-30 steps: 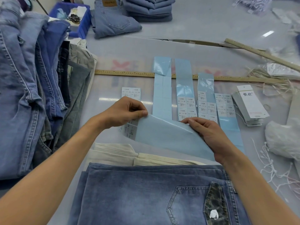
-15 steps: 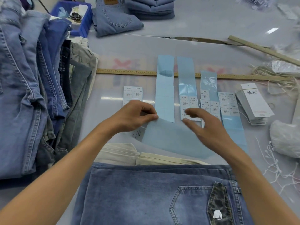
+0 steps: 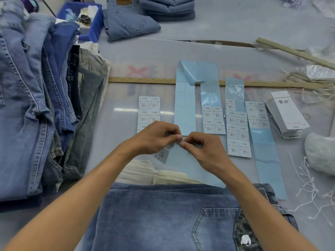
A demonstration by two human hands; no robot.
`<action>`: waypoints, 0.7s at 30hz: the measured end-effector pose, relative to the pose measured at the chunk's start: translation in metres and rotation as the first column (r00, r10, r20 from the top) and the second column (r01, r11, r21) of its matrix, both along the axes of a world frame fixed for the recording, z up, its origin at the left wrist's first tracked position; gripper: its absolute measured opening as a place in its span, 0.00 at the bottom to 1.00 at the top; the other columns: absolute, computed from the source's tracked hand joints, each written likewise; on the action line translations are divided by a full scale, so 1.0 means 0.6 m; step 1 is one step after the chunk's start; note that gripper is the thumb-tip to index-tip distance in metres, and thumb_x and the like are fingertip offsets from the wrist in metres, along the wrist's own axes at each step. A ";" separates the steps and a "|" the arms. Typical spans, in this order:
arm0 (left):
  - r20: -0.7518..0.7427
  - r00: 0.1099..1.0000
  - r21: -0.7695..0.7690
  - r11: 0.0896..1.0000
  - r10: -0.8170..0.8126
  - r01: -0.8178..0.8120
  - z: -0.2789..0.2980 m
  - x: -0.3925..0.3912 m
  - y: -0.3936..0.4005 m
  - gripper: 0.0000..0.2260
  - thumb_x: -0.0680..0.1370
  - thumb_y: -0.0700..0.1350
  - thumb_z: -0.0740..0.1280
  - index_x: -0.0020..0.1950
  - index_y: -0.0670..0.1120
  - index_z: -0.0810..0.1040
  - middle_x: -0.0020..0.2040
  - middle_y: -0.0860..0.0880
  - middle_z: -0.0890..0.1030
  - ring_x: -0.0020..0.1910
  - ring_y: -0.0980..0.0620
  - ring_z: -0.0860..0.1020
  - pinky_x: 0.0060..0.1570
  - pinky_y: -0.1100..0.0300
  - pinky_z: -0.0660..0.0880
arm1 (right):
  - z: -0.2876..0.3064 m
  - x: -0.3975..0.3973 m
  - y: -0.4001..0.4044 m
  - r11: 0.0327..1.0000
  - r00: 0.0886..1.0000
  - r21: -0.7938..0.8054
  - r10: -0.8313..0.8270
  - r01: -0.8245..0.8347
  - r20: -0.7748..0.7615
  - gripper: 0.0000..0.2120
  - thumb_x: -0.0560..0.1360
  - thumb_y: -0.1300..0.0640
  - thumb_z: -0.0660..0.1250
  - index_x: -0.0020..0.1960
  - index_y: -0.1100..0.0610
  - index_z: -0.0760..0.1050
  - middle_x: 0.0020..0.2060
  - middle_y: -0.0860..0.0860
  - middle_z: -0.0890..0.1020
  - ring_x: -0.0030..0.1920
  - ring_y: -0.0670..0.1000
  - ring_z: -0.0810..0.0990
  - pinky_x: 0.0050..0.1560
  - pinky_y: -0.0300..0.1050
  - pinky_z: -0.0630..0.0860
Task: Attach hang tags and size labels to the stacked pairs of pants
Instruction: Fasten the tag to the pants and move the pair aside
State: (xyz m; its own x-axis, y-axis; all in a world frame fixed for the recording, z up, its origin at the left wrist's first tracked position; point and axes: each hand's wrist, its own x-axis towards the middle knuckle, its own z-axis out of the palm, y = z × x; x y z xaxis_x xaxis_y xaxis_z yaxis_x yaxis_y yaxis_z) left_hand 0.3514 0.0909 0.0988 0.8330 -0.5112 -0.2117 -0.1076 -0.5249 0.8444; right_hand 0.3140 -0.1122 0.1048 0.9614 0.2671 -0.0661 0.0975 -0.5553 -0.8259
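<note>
1. Faded blue denim pants [image 3: 163,220], folded with a back pocket facing up, are lying at the near edge of the grey worktable [image 3: 235,26], partly covering a cream folded garment [image 3: 145,173].
2. A light blue backing sheet [image 3: 183,163] is being held just above the pants — its top edge is being pinched by the left hand [image 3: 155,137] and the right hand [image 3: 203,151], whose curled fingertips are almost touching each other.
3. Whether a size label is already being peeled off between the fingertips cannot be told.
4. White printed size labels are lying on blue strips beyond the hands: a short strip of XS labels [image 3: 149,113] at the left, a blank blue strip [image 3: 184,107] beside it, then strips of M labels [image 3: 213,118] and L labels [image 3: 238,134] further right.
5. A stack of white card hang tags [image 3: 288,113] is resting at the right, near loose white strings [image 3: 308,192].
6. A wooden ruler [image 3: 143,80] is lying across the table beneath the tops of the strips.
7. A tall pile of mixed blue jeans [image 3: 30,98] is occupying the left side — a blue plastic bin [image 3: 94,24] and more folded denim [image 3: 130,22] are sitting at the far edge.
</note>
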 end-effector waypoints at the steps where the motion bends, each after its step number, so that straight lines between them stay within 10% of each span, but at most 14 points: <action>1: -0.007 1.000 -0.002 1.000 -0.005 0.005 0.001 0.000 -0.002 0.09 0.82 0.49 0.68 0.43 0.58 0.80 0.40 0.57 0.82 0.42 0.56 0.78 0.43 0.61 0.73 | -0.001 -0.001 0.000 1.000 1.000 0.009 -0.006 0.006 0.004 0.05 0.75 0.56 0.75 0.43 0.56 0.84 0.35 0.45 0.84 0.37 0.48 0.80 0.42 0.45 0.76; 7: -0.046 0.999 0.014 1.000 -0.025 0.025 0.001 0.004 -0.006 0.07 0.82 0.49 0.68 0.44 0.57 0.82 0.42 0.55 0.83 0.43 0.56 0.78 0.41 0.65 0.72 | -0.009 -0.005 -0.004 0.998 0.999 0.053 -0.046 0.047 -0.015 0.05 0.74 0.56 0.76 0.42 0.57 0.84 0.32 0.43 0.82 0.34 0.43 0.78 0.38 0.37 0.73; 14: 0.014 1.000 0.079 0.997 0.010 -0.011 -0.003 0.013 0.024 0.04 0.78 0.46 0.73 0.46 0.56 0.84 0.46 0.60 0.84 0.47 0.66 0.79 0.46 0.74 0.71 | -0.016 0.003 -0.042 0.992 0.922 0.113 -0.014 0.062 -0.388 0.05 0.77 0.52 0.74 0.42 0.52 0.84 0.34 0.46 0.83 0.36 0.42 0.77 0.41 0.37 0.72; 21: 0.186 0.982 0.117 0.993 -0.020 -0.002 -0.011 0.007 0.015 0.04 0.77 0.45 0.75 0.51 0.51 0.85 0.49 0.56 0.84 0.48 0.60 0.79 0.50 0.65 0.73 | -0.002 0.021 -0.016 0.997 0.956 0.027 0.073 -0.068 -0.283 0.01 0.77 0.53 0.73 0.47 0.49 0.84 0.40 0.45 0.86 0.43 0.45 0.84 0.48 0.43 0.80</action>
